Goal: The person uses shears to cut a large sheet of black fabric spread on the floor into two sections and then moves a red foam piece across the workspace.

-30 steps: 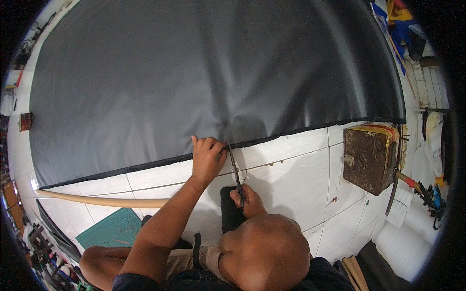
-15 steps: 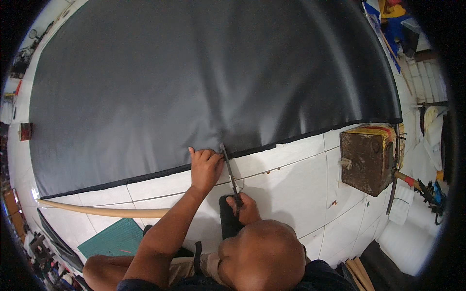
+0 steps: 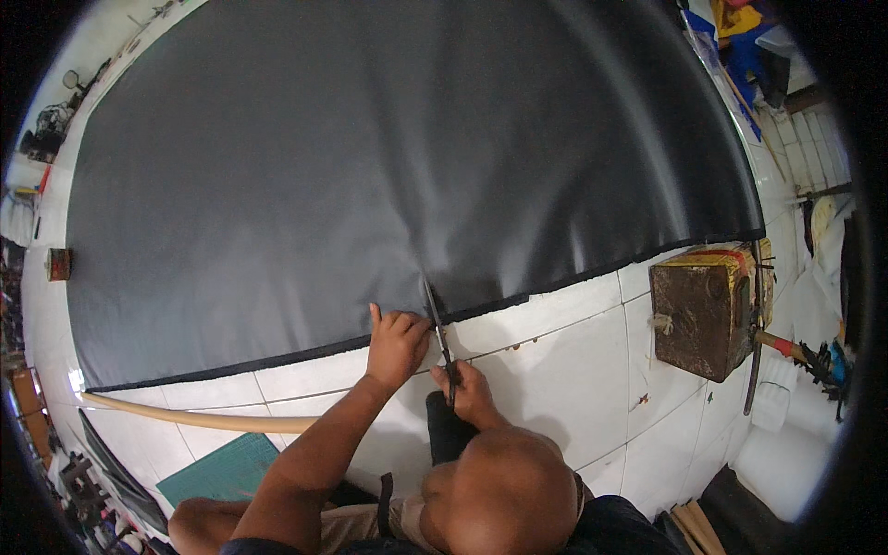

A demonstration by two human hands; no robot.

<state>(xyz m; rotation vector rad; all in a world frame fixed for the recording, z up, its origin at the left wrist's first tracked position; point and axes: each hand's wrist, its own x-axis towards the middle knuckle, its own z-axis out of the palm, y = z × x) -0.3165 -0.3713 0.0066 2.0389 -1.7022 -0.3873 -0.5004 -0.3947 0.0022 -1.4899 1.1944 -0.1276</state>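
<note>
A large sheet of smooth black leather-like material point(image 3: 268, 185) lies spread over the floor, its near edge running across in front of me. My left hand point(image 3: 400, 347) is at that edge, the little finger stretched out and the other fingers curled over the material. Its thumb is hidden. In my right hand point(image 3: 474, 396) is a pair of scissors point(image 3: 441, 344), pointing away from me. Their blades reach past the edge onto the sheet, just right of my left fingers. A crease in the sheet runs away from the blade tip.
White floor tiles point(image 3: 555, 361) show on my side of the sheet. A curved pale wooden strip point(image 3: 203, 418) and a green cutting mat point(image 3: 222, 467) lie at the left. At the right, a worn brown block point(image 3: 696, 319) stands by the sheet's corner. A small block point(image 3: 59, 265) sits at the far-left edge.
The scissors have moved slightly forward, reaching further over the sheet's edge, and their handles look closer together. My left hand stays at the edge. The whole view has shifted a little.
</note>
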